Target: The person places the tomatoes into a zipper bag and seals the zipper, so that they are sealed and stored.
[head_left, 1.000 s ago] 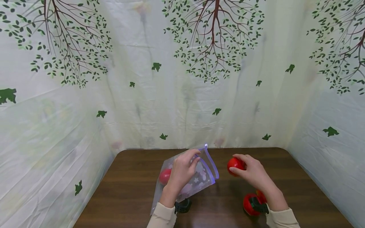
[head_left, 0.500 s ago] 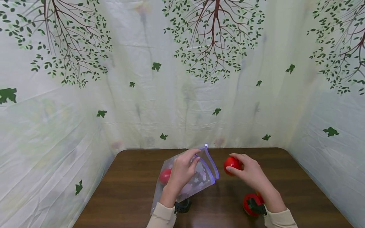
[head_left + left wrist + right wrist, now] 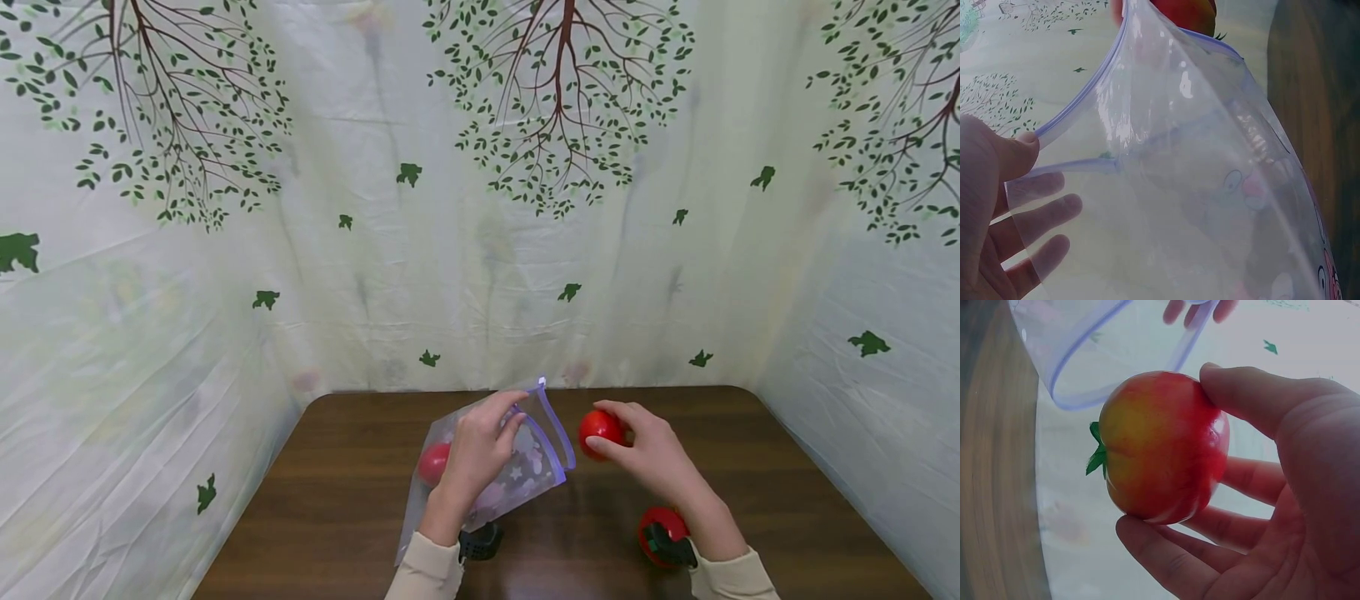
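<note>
My right hand (image 3: pixel 652 442) holds a red and yellow tomato (image 3: pixel 1163 447) with a green leafy top, gripped between thumb and fingers. In the head view that tomato (image 3: pixel 602 434) is just right of the mouth of a clear zip bag (image 3: pixel 525 475). My left hand (image 3: pixel 483 454) pinches the bag's purple-edged rim (image 3: pixel 1079 106), and the mouth stands apart. Inside the bag, partly behind the left hand, lies a red round thing (image 3: pixel 433 464). Another red round thing (image 3: pixel 656 527) sits on the table below my right wrist, partly covered by the black wrist camera.
The brown wooden table (image 3: pixel 337 500) ends at a rounded far edge. A pale curtain (image 3: pixel 487 275) printed with trees and leaves hangs behind it and along both sides. The bag carries printed stars and cartoon shapes.
My right hand has moved left with the tomato, closer to the bag's mouth. The left hand and the bag have stayed in place.
</note>
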Tool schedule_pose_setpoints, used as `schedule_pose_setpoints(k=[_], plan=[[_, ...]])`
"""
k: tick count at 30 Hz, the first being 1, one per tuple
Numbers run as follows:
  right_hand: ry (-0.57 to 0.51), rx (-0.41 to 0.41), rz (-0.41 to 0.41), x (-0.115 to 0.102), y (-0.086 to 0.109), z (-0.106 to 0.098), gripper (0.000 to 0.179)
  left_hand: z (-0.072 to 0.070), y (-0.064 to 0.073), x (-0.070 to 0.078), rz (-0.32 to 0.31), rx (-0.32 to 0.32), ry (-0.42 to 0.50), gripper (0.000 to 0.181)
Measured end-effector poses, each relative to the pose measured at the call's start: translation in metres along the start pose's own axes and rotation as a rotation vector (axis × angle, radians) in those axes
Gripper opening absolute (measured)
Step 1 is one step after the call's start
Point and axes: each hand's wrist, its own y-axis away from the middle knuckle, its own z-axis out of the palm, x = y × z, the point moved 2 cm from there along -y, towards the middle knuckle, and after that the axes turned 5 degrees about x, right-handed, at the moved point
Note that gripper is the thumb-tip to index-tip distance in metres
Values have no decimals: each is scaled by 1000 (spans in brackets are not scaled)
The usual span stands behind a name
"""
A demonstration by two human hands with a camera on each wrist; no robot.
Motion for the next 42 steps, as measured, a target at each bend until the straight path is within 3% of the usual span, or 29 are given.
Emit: schedule_pose_setpoints(k=[25,42], plan=[[-132,-9,-4,-16,1,24,56,-1,1,0,-59,-13,-7,33],[-234,-56,39,-21,4,38,60,-2,0,4,-54,2,-31,33]])
